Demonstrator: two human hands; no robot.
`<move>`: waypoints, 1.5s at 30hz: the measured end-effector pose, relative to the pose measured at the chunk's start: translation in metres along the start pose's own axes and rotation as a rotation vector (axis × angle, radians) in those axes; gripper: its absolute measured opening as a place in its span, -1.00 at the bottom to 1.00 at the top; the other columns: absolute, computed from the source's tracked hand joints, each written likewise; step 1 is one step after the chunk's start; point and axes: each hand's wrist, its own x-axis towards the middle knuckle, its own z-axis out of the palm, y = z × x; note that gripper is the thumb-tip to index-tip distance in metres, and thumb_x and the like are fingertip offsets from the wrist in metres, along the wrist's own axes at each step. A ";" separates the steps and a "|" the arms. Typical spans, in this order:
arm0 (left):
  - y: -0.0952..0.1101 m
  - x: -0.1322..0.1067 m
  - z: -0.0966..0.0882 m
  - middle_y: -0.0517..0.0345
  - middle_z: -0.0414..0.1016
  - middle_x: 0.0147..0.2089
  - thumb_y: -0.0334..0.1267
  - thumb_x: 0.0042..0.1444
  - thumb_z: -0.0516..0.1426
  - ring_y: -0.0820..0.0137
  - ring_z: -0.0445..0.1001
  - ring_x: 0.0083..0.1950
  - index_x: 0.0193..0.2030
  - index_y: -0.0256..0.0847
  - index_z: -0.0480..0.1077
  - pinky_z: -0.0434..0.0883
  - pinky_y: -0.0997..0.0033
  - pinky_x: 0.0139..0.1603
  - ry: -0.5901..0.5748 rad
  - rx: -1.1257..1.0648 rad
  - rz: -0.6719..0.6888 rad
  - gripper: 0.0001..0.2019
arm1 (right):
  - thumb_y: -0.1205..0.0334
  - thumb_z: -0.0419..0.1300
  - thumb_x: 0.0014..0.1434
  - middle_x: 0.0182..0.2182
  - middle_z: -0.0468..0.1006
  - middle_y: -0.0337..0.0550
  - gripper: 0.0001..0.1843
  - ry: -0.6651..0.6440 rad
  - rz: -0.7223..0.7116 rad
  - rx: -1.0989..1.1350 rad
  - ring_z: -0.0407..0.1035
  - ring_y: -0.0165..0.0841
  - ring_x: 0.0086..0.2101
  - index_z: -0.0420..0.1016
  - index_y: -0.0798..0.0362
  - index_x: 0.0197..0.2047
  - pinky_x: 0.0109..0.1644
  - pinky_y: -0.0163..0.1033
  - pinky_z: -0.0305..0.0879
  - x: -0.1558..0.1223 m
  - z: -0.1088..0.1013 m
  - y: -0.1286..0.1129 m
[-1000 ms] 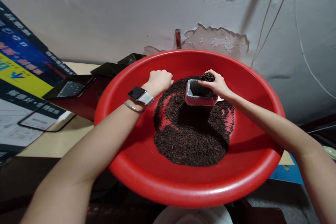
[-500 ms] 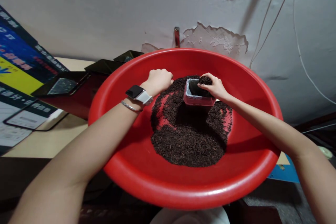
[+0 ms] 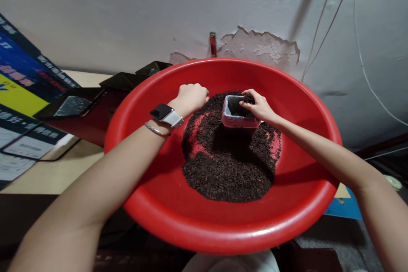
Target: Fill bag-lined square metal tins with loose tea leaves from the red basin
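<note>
A big red plastic basin fills the middle of the view. Dark loose tea leaves are spread over its bottom, with red showing through in patches. A small open box with a silvery lining stands among the leaves toward the far side. My right hand is at the box's right side, fingers curled around a clump of tea leaves at its mouth. My left hand, with a watch on the wrist, hovers left of the box, apart from it. Its fingers are curled under, and whatever they hold is hidden.
Dark open boxes with shiny lining stand left of the basin on a pale table. A printed carton is at the far left. Behind rises a peeling wall with hanging cords. Something white is under the basin.
The clump of tea leaves in my right hand shows less and sits slightly lower at the box's mouth. My left hand keeps its place; the whole view has shifted slightly.
</note>
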 end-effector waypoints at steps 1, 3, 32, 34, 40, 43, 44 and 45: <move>0.000 0.000 0.001 -0.10 0.49 0.04 -0.20 0.26 -0.09 0.13 0.45 0.05 0.12 -0.17 0.40 0.36 0.27 -0.04 0.005 0.002 0.000 -0.61 | 0.14 0.22 0.04 -0.14 0.49 -0.11 -0.65 -0.001 0.002 0.000 0.35 -0.27 -0.11 0.37 0.03 -0.08 0.03 -0.12 0.22 0.000 0.000 0.000; 0.000 0.001 0.002 -0.10 0.49 0.04 -0.18 0.26 -0.09 0.13 0.45 0.05 0.13 -0.16 0.40 0.36 0.27 -0.04 0.013 0.005 0.002 -0.61 | 0.13 0.22 0.05 -0.13 0.49 -0.11 -0.64 0.000 0.003 -0.003 0.35 -0.26 -0.11 0.37 0.03 -0.08 0.03 -0.11 0.22 0.000 0.000 0.000; 0.004 0.003 0.007 0.01 0.46 0.11 -0.08 0.24 -0.06 0.13 0.40 0.12 0.18 -0.05 0.35 0.32 0.18 0.09 0.035 -0.179 0.044 -0.58 | 0.17 0.07 0.23 -0.03 0.41 0.09 -0.59 -0.794 -0.613 -0.508 0.39 -0.19 -0.13 0.30 0.10 0.12 -0.12 -0.11 0.36 -0.072 0.036 -0.052; 0.004 0.003 0.007 0.01 0.45 0.11 -0.07 0.24 -0.06 0.13 0.39 0.13 0.19 -0.04 0.35 0.31 0.18 0.09 0.025 -0.185 0.045 -0.57 | -0.06 0.07 0.22 0.09 0.33 0.21 -0.40 -1.011 -0.410 -0.586 0.40 -0.05 -0.07 0.23 0.10 0.23 -0.11 -0.02 0.37 -0.083 0.047 -0.044; 0.005 0.003 0.007 -0.01 0.47 0.07 -0.09 0.23 -0.04 0.12 0.40 0.09 0.19 -0.04 0.35 0.33 0.18 0.03 0.027 -0.184 0.055 -0.58 | -0.27 0.04 0.14 -0.07 0.50 0.28 -0.19 -1.105 0.167 -0.666 0.46 0.00 -0.10 0.29 0.24 0.21 -0.05 0.04 0.37 -0.085 0.057 0.000; 0.006 0.004 0.008 -0.03 0.47 0.08 -0.11 0.22 -0.04 0.09 0.41 0.09 0.18 -0.06 0.36 0.34 0.15 0.03 0.023 -0.184 0.063 -0.58 | -0.37 0.12 0.00 -0.09 0.53 0.17 -0.08 -1.139 0.208 -0.516 0.49 -0.11 -0.18 0.32 0.19 0.20 -0.15 -0.08 0.42 -0.083 0.059 0.014; 0.006 0.004 0.008 -0.03 0.46 0.09 -0.11 0.22 -0.04 0.07 0.40 0.11 0.18 -0.06 0.36 0.33 0.13 0.05 0.017 -0.184 0.061 -0.57 | -0.39 0.17 -0.09 -0.04 0.50 0.18 -0.02 -1.157 0.225 -0.440 0.48 -0.10 -0.16 0.30 0.18 0.21 -0.17 -0.09 0.43 -0.083 0.059 0.017; 0.006 0.004 0.008 -0.02 0.45 0.11 -0.10 0.22 -0.04 0.05 0.39 0.12 0.19 -0.05 0.35 0.32 0.10 0.07 0.011 -0.184 0.057 -0.57 | -0.40 0.22 -0.18 0.04 0.45 0.18 0.07 -1.179 0.245 -0.368 0.46 -0.07 -0.10 0.27 0.16 0.24 -0.17 -0.09 0.44 -0.083 0.060 0.019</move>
